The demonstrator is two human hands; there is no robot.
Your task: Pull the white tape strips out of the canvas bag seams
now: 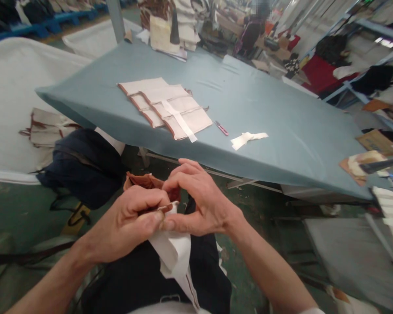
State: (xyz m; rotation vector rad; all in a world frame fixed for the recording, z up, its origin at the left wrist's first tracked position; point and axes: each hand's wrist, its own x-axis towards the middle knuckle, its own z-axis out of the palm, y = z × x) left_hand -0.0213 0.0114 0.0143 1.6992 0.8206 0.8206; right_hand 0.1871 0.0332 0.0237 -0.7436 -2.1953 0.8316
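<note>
Head view: left hand (131, 218) and right hand (199, 205) pinch tight the brown-trimmed edge of a limp white fabric piece (174, 253) over the lap (137, 279) — likely light and floppy, best gripped at that hem. Beyond, cream fabric panels (170, 109) lie on a grey-blue table (281, 131).

Light is diffuse and overhead, moderately bright. The table (265, 117) carries a faint sheen toward 1 o'clock and casts only a soft, dim shadow on the floor beneath. The left hand (131, 222), right hand (199, 205) and the white cloth (173, 250) pinched between them are sharp at 6 o'clock, with the cloth close to clipping. Wide-angle distortion bows the table edge and stretches the corners; the background from 12 to 2 o'clock is soft, with one pixelated patch.
</note>
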